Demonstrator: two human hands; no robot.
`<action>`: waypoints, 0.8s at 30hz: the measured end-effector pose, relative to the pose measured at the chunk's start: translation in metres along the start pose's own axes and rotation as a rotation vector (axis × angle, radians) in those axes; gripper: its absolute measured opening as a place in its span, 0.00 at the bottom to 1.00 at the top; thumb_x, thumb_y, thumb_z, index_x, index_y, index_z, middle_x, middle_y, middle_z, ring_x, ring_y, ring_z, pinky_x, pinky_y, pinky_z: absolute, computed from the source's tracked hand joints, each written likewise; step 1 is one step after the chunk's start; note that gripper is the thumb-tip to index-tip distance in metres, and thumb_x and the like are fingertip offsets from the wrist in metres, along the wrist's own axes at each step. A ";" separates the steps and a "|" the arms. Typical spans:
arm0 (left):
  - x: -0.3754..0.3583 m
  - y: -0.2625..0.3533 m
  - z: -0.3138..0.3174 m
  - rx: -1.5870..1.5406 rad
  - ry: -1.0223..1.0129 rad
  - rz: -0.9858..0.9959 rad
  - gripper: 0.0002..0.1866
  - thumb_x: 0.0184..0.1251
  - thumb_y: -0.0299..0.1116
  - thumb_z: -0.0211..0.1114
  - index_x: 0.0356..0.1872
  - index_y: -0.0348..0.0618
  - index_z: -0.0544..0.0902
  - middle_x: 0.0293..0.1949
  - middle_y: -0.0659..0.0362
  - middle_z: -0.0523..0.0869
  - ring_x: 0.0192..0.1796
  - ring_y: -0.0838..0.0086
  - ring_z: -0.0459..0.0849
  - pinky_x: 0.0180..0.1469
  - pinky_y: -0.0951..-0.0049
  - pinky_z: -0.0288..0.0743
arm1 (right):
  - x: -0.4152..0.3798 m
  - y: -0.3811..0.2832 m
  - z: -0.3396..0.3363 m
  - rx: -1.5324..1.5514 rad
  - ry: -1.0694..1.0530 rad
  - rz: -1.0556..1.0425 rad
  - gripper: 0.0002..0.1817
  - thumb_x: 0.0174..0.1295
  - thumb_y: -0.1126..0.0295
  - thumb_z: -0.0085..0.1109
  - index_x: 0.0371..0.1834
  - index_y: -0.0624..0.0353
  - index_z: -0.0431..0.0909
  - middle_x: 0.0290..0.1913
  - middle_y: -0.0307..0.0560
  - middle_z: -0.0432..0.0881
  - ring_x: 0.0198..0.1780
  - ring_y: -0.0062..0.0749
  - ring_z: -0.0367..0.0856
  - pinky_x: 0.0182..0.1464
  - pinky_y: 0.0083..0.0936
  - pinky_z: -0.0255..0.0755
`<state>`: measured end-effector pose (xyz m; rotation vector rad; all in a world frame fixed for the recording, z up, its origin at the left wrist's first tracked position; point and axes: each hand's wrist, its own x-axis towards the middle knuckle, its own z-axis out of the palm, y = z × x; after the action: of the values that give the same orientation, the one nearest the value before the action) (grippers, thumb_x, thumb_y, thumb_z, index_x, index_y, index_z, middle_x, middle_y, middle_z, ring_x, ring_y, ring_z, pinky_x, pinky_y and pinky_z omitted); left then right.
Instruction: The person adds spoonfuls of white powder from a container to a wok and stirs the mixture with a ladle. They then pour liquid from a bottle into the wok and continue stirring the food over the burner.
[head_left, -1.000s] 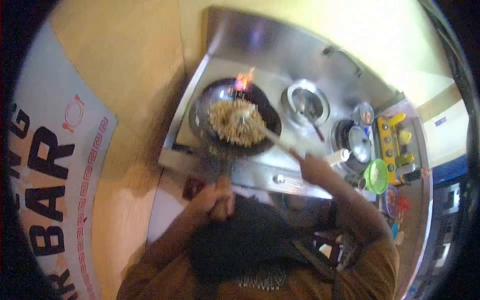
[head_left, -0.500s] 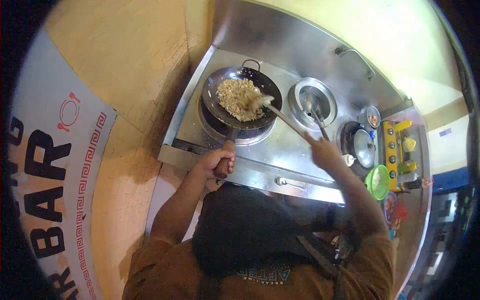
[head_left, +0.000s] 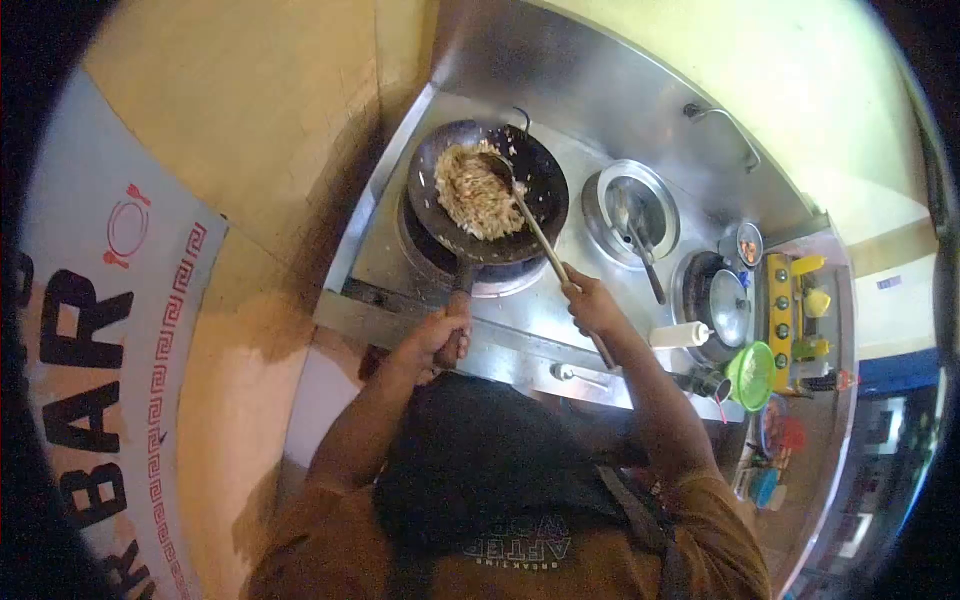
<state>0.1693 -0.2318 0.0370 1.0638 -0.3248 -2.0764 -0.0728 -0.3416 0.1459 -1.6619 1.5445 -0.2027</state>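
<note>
Both hands gripping: left hand (head_left: 438, 338) clenching wok (head_left: 487, 190) handle; right hand (head_left: 590, 303) wrapping ladle (head_left: 535, 232), its bowl sitting in noodles (head_left: 475, 192).

Single head-worn view, wide fisheye with dark rounded corners, looking steeply down from above the person's own dark-haired head (head_left: 480, 470). Scene appears rotated: the steel cooking counter (head_left: 560, 290) lies ahead at middle distance, the tan tiled floor (head_left: 240, 150) at frame left.
</note>
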 end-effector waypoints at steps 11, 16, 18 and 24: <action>0.006 -0.002 -0.006 -0.018 -0.005 0.034 0.07 0.61 0.30 0.63 0.33 0.41 0.72 0.23 0.62 0.75 0.20 0.77 0.75 0.20 0.71 0.75 | -0.022 0.006 -0.029 -0.625 -0.046 -0.113 0.27 0.67 0.66 0.43 0.70 0.56 0.57 0.29 0.64 0.81 0.31 0.56 0.82 0.31 0.44 0.75; 0.009 0.002 -0.009 -0.010 -0.042 0.037 0.07 0.61 0.31 0.63 0.32 0.41 0.73 0.23 0.62 0.75 0.20 0.77 0.75 0.21 0.71 0.75 | -0.004 -0.019 0.015 -0.788 -0.069 -0.134 0.33 0.64 0.69 0.46 0.72 0.57 0.47 0.25 0.61 0.81 0.26 0.58 0.81 0.33 0.50 0.75; 0.007 0.005 -0.011 0.007 -0.005 0.015 0.07 0.61 0.31 0.63 0.31 0.41 0.73 0.22 0.62 0.75 0.20 0.76 0.75 0.21 0.71 0.74 | -0.043 -0.016 0.008 -0.905 -0.105 -0.200 0.33 0.63 0.70 0.43 0.72 0.57 0.47 0.26 0.61 0.81 0.27 0.55 0.82 0.33 0.49 0.76; -0.027 0.011 0.056 -0.185 -0.034 -0.033 0.06 0.61 0.28 0.60 0.29 0.40 0.73 0.21 0.61 0.75 0.20 0.75 0.75 0.22 0.72 0.74 | -0.018 -0.020 -0.013 -0.728 0.027 -0.091 0.31 0.63 0.71 0.42 0.71 0.55 0.52 0.31 0.67 0.80 0.36 0.57 0.82 0.37 0.48 0.77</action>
<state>0.1412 -0.2258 0.0932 0.9297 -0.1296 -2.1102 -0.0698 -0.3339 0.1750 -2.2895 1.6713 0.3356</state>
